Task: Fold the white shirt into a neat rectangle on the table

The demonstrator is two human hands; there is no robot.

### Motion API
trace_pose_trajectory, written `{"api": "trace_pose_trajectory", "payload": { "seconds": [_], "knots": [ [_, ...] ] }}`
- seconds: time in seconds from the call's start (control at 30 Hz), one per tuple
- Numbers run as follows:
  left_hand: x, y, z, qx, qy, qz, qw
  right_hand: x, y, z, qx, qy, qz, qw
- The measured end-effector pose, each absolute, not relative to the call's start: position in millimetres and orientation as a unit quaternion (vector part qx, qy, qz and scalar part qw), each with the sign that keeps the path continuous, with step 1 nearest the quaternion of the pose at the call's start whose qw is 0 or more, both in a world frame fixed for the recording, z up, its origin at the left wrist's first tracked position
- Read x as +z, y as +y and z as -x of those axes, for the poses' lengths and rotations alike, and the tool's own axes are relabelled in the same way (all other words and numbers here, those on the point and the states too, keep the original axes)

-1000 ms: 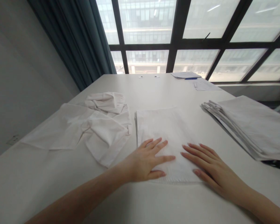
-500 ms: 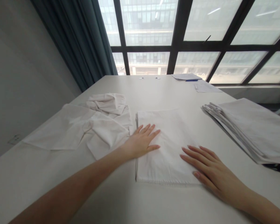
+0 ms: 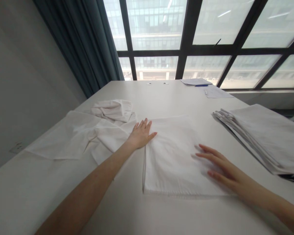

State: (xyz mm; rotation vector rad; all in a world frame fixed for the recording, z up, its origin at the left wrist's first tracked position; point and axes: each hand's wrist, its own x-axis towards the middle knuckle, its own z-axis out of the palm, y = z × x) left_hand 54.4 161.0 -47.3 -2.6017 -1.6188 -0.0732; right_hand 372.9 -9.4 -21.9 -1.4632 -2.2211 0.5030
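Observation:
A folded white cloth (image 3: pixel 171 163) lies flat in front of me, its left edge showing stacked layers and its near edge slightly puckered. My left hand (image 3: pixel 141 134) rests palm down across the upper part of that left edge, fingers stretched out. Over the right side of the cloth is my right hand (image 3: pixel 222 166), fingers apart and holding nothing; I cannot tell whether it touches the fabric. Left of the folded cloth, a crumpled white cloth (image 3: pixel 107 125) lies spread in loose folds, close by my left hand.
A stack of folded white cloths (image 3: pixel 264 137) sits at the right on the white table (image 3: pixel 152 98). At the far end are papers (image 3: pixel 196 81) and a blue pen (image 3: pixel 201 85). A dark curtain (image 3: pixel 88 45) and windows stand behind.
My left hand has slid away from me and slightly left, up along the cloth's left edge. My right hand has shifted right, its fingers more lifted and spread.

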Motion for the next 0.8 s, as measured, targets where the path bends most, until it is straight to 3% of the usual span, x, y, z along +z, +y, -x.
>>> {"api": "trace_pose_trajectory", "payload": {
  "seconds": [0.13,0.23,0.47,0.63,0.8],
  "knots": [
    [-49.7,159.7,-54.1,-0.031,-0.540,0.840,0.046,-25.7,38.3,-382.4,0.232,-0.661,0.609,0.372],
    [-49.7,159.4,-52.7,-0.032,-0.546,0.836,0.047,-23.0,79.0,-378.6,0.376,-0.524,0.662,0.382],
    [-50.6,160.2,-50.7,-0.042,-0.547,0.835,0.038,7.2,121.7,-350.3,0.528,-0.475,0.619,0.336],
    [-51.4,160.0,-49.5,-0.046,-0.541,0.839,0.041,8.4,109.7,-340.4,0.550,-0.480,0.585,0.353],
    [-49.8,157.1,-47.4,-0.087,-0.541,0.836,0.024,16.7,85.0,-346.5,0.489,-0.493,0.616,0.373]
  ]
}}
